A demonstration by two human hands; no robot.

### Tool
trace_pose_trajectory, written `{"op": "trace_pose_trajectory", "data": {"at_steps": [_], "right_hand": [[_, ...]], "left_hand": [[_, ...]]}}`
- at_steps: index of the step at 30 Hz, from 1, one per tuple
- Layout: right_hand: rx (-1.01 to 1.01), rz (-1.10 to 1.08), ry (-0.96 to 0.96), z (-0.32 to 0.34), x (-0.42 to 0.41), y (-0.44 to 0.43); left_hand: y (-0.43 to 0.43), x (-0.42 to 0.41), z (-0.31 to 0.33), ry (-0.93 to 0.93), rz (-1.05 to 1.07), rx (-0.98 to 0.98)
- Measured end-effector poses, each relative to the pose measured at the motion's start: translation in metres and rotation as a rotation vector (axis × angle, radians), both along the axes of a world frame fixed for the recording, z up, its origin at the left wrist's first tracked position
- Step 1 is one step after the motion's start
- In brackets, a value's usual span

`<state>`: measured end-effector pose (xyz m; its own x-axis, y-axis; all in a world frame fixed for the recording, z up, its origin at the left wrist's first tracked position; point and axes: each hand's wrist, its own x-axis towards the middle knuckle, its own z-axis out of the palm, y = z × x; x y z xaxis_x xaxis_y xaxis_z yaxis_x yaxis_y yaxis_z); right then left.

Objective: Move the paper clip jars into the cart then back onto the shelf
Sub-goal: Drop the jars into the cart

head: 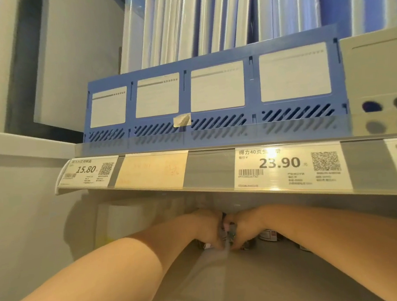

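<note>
Both my arms reach deep into the lower shelf (pixel 263 272), under the price rail. My left hand (pixel 205 229) and my right hand (pixel 244 228) sit side by side with curled fingers around a small paper clip jar (pixel 227 234), of which only a sliver shows between them. More small jars (pixel 268 235) with white labels stand just right of my right hand at the back of the shelf. The jars are dim and partly hidden by my hands. No cart is in view.
The price rail (pixel 218 172) with tags 15.80 and 23.90 overhangs the hands. Above it stand a blue file rack (pixel 214 125), upright folders (pixel 229 15) and a grey box (pixel 378 74). A white side wall (pixel 29 201) closes the left.
</note>
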<state>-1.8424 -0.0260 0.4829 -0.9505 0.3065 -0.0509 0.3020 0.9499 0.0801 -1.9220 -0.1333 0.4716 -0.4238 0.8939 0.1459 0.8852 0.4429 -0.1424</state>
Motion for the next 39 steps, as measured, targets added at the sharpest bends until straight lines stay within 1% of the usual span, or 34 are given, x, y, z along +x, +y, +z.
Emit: {"op": "trace_pose_trajectory", "data": {"at_steps": [3, 5, 8, 12, 17, 20, 22, 24, 29, 34, 36, 39], "right_hand": [[0.017, 0.028, -0.01, 0.003, 0.011, -0.005], [-0.007, 0.046, -0.003, 0.004, 0.021, -0.008], [-0.103, 0.054, 0.089, 0.006, 0.043, -0.016], [-0.106, 0.095, 0.224, 0.017, 0.077, -0.029], [-0.226, 0.118, 0.383, 0.031, 0.128, -0.052], [-0.382, 0.043, 0.438, 0.029, 0.169, -0.073], [-0.476, -0.004, 0.458, 0.027, 0.206, -0.092], [-0.509, -0.03, 0.498, 0.024, 0.242, -0.113], [-0.494, -0.096, 0.599, 0.011, 0.324, -0.188], [-0.465, -0.226, 0.68, 0.004, 0.399, -0.273], [-0.462, -0.292, 0.694, 0.0, 0.428, -0.307], [-0.397, -0.385, 0.707, -0.006, 0.478, -0.354]], "left_hand": [[-0.004, 0.006, 0.001, -0.019, -0.006, 0.022], [-0.01, 0.014, 0.003, -0.037, -0.018, 0.039], [-0.02, 0.031, 0.007, -0.026, -0.034, 0.101], [-0.042, 0.061, 0.01, -0.049, -0.028, 0.241], [-0.074, 0.104, 0.012, -0.061, -0.047, 0.466], [-0.093, 0.133, 0.012, -0.079, -0.047, 0.565], [-0.113, 0.152, 0.012, -0.137, -0.113, 0.63], [-0.138, 0.17, 0.01, -0.179, -0.194, 0.642], [-0.2, 0.225, -0.003, -0.271, -0.395, 0.644], [-0.251, 0.291, -0.024, -0.418, -0.568, 0.62], [-0.271, 0.321, -0.029, -0.434, -0.622, 0.616], [-0.296, 0.371, -0.034, -0.452, -0.717, 0.586]]}}
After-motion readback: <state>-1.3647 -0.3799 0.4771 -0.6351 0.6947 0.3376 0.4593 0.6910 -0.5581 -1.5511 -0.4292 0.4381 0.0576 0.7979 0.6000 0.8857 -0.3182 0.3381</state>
